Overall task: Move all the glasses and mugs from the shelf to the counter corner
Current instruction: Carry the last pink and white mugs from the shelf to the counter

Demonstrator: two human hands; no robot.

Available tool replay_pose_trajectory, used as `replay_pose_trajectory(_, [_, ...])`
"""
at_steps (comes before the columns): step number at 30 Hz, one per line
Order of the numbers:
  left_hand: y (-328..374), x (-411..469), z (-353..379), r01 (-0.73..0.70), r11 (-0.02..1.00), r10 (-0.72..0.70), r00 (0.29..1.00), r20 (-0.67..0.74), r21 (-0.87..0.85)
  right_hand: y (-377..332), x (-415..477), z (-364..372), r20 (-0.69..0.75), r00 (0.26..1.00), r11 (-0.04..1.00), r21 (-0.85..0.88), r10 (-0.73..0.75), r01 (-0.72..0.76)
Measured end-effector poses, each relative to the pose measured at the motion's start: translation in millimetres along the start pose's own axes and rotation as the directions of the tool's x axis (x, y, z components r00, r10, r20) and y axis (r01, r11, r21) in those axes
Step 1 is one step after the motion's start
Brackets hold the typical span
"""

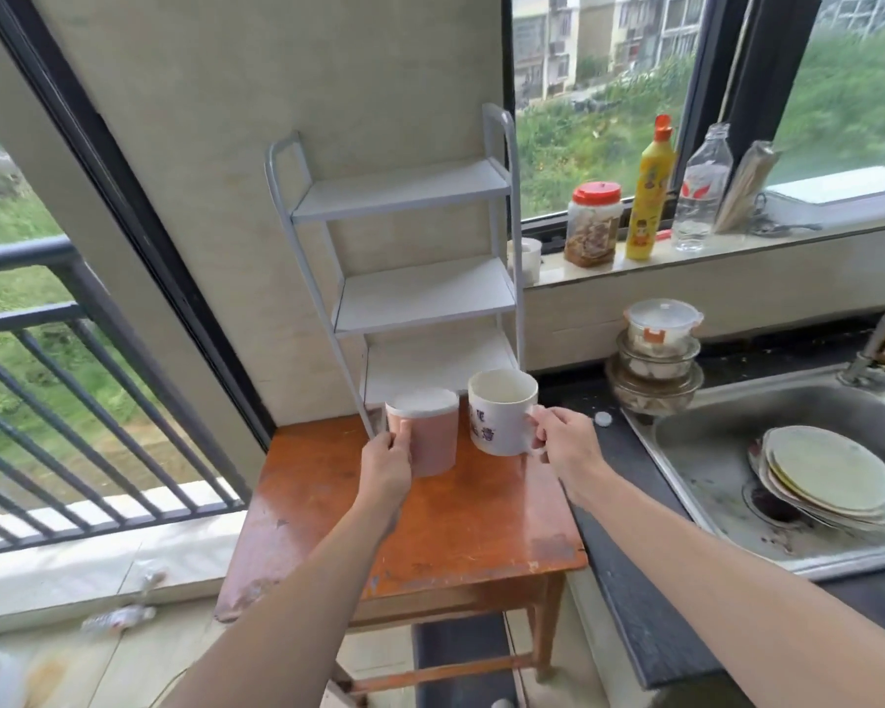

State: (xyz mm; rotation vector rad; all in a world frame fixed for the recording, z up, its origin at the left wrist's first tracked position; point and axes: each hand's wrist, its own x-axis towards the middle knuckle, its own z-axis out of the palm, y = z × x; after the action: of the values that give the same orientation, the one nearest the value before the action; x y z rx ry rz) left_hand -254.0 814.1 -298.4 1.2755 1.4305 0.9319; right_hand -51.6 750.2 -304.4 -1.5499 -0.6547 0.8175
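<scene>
Shelf (420, 293) tiers look bare; left hand (387, 465) grip wraps pink cup (427, 434), right hand (565, 442) grip pinches mug (499, 413) handle, both over wooden surface (430, 528), not yet set down

2 bare forearms run to the left hand (387, 459) and right hand (565, 444); no sleeves, rings or watch.

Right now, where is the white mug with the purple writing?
The white mug is in the person's right hand, held by its handle over the wooden table, right of the pink cup.
</scene>
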Motion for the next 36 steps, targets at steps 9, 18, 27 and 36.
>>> replay_pose_trajectory(9, [31, -82, 21, -0.021, 0.998, 0.032, 0.979, 0.202, -0.054, -41, -68, -136, -0.139, 0.99, 1.0, 0.016, 0.008, -0.006])
replay_pose_trajectory(18, [75, -185, 160, -0.086, 0.992, 0.123, 0.844, 0.522, -0.093, -43, -128, -316, -0.366, 0.928, 0.994, 0.101, 0.063, -0.028])
replay_pose_trajectory(27, [90, -350, 367, -0.021, 0.998, 0.061, 0.621, 0.781, -0.062, -24, -233, -562, -0.613, 0.789, 0.997, 0.072, 0.037, 0.009])
replay_pose_trajectory(36, [97, -498, 550, -0.281, 0.96, 0.085, 0.312, 0.946, 0.006, 15, -325, -748, -0.827, 0.551, 0.99, 0.142, 0.115, 0.006])
